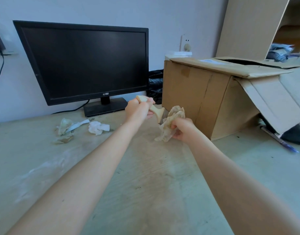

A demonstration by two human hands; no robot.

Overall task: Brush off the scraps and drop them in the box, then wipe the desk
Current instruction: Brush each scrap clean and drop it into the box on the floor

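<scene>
Left hand (139, 110): fingers closed round the pale wooden handle of a brush (155, 109), held above the table (146, 184).
Brush head: apparently pressed into the paper; bristles mostly hidden.
Right hand (181, 129): fingers pinching a stained crumpled paper scrap (170, 123), just in front of the cardboard box (205, 92).
Box: toward the table's far right edge, top flaps open.
Remaining scraps (81, 127): crumpled paper lying near the far edge, before the monitor (84, 61).
Pen (280, 141): near the right edge.

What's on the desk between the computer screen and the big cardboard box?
In the head view, a crumpled black plastic bag sits in the gap between the monitor and the cardboard box, against the wall.
</scene>
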